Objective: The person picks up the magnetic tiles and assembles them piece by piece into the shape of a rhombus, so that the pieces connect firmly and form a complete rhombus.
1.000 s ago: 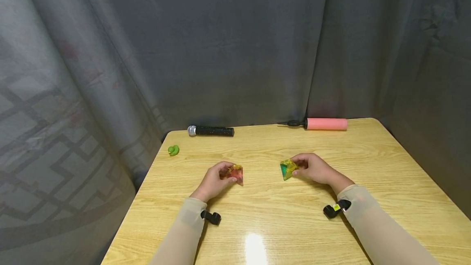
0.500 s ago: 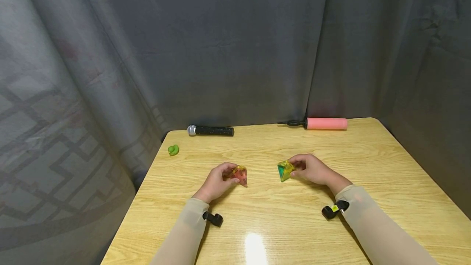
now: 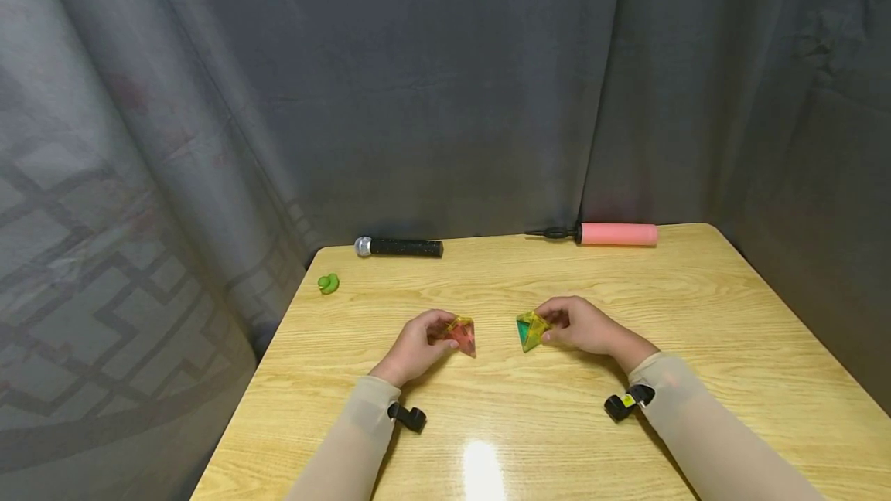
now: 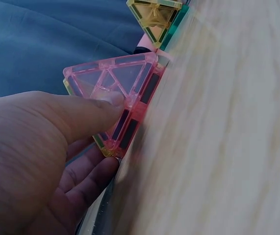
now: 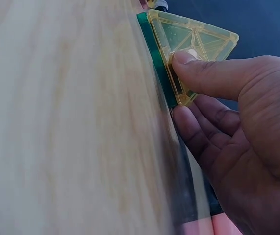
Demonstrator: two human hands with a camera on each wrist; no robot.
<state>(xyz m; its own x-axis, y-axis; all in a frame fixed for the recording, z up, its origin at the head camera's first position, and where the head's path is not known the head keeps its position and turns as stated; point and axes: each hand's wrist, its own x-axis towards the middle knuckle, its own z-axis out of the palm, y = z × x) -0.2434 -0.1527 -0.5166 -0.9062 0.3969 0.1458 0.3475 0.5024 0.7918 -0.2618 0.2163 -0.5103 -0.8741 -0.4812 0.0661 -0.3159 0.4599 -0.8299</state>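
My left hand [image 3: 418, 344] pinches a see-through pink-red and yellow block of triangular magnetic tiles [image 3: 465, 339]. In the left wrist view, the thumb lies across the pink triangle [image 4: 130, 73], with fingers behind and below it. My right hand [image 3: 583, 325] pinches a yellow and green block of triangular magnetic tiles [image 3: 534, 331]. The right wrist view shows the thumb on the yellow triangle [image 5: 203, 36] and a green tile [image 5: 155, 56] along its edge. Both blocks are low over the table, facing each other with a gap between. The fingers hide their outer sides.
On the wooden table [image 3: 501, 400], a black microphone [image 3: 406, 248] with a silver head lies at the back left. A small green toy-like object [image 3: 329, 284] sits near the left edge. At the back right lies a pink hand pump [image 3: 618, 234]. Grey curtains [image 3: 452, 99] hang behind.
Both hands have moved towards each other, each carrying its block, so the gap between the blocks is narrower. The microphone, pump and green object have stayed where they were.
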